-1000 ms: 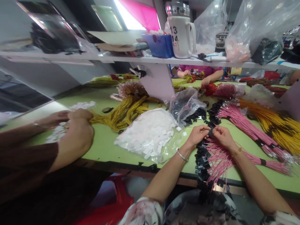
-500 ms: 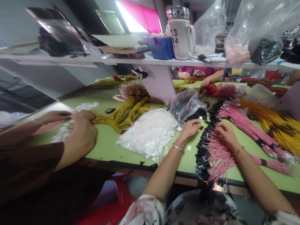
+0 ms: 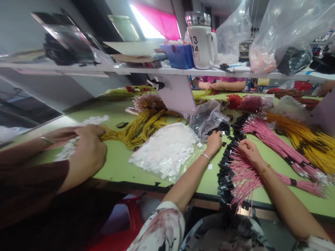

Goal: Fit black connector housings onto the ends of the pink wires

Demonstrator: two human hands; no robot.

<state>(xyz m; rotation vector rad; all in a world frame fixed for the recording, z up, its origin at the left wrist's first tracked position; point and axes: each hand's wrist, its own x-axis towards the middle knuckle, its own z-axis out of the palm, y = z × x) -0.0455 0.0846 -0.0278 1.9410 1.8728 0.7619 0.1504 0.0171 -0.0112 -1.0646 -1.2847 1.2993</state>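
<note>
My left hand (image 3: 214, 142) is at the edge of a loose heap of small black plastic connector housings (image 3: 224, 127), beside a clear plastic bag (image 3: 206, 116). Its fingers are bent and drawn together over the heap, with the tips hidden. My right hand (image 3: 248, 150) is closed in a pinch at the upper end of a spread of pink wires (image 3: 244, 186); a thin pink wire appears to be between its fingers. A long row of black connectors (image 3: 225, 174) lines the left ends of these wires, running down over the table's front edge.
A bag of white plastic pieces (image 3: 163, 150) lies left of my left arm. A co-worker's hands (image 3: 90, 144) work beside yellow wires (image 3: 138, 130). Pink wire bundles (image 3: 280, 143) and orange-yellow wires (image 3: 309, 146) lie right. Overhead, a shelf (image 3: 146, 70) holds a white mug (image 3: 202, 45).
My left hand has moved forward from the connector row to the black heap, its fingers now pointing away from me. My right hand stays almost in place. The person opposite has brought both hands together.
</note>
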